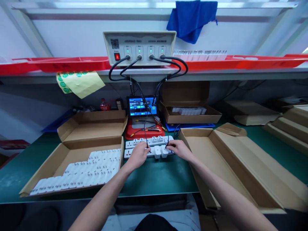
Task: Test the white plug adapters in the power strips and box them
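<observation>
My left hand [139,155] is closed in a pinch on a thin black cable [145,131] that comes down from above, over the front power strip [128,154]. My right hand [179,149] pinches another black cable [168,138] just above a white charger [164,152] plugged into that strip. A second white charger [157,152] sits beside it, between my hands. The cable ends are mostly hidden by my fingers. Behind lies a second white power strip [130,144] with several sockets. An open cardboard box [64,144] at left holds rows of white chargers [96,170].
At right lies an open cardboard box [204,150]. Behind the strips are a red tray [128,131] and a lit screen [142,106]. A tester [141,48] with thick black cables stands on the shelf above. Another box [192,119] holds white pieces at the back.
</observation>
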`<state>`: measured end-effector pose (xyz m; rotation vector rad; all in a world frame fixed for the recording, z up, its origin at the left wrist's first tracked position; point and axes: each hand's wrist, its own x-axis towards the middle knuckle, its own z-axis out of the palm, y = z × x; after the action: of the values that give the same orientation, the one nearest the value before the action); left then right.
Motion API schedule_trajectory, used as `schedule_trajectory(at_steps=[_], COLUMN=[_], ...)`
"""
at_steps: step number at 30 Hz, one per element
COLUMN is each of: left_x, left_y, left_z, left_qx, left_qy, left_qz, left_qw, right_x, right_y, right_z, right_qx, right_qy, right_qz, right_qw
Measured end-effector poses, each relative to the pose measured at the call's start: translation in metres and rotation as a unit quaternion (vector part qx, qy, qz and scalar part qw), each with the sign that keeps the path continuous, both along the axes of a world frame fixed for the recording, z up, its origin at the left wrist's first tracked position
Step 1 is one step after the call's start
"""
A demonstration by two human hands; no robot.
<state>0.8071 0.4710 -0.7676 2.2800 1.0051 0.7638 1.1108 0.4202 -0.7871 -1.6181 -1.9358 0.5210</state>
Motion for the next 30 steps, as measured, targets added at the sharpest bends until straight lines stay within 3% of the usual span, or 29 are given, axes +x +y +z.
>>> schedule_trajectory(at_steps=[7, 20, 25, 30], left_x=[0.049, 0.057, 0.060, 0.063], left_y=[0.001, 0.015, 0.010, 0.007], left_z=[-0.003, -0.012, -0.015, -0.017], left_qx=[-0.025, 0.009, 0.042, 0.055], left_qy=[0.021, 0.095, 0.145, 0.142], left_qz=[0.016, -0.006, -0.036, -0.038], left_qw=[0.999, 0.995, 0.988, 0.988], right_x=[-0.011, -0.015, -0.018, -0.016], right_y=[0.002, -0.001, -0.004, -0.011], right_z=[-0.006, -0.021, -0.015, 0.006], right_qx=[0.030, 0.071, 0.061, 0.037], right_qy=[-0.020, -0.113, -0.133, -0.206], right_qz=[-0.004, 0.008, -0.004, -0.024], right_qw=[0.999, 0.991, 0.989, 0.978])
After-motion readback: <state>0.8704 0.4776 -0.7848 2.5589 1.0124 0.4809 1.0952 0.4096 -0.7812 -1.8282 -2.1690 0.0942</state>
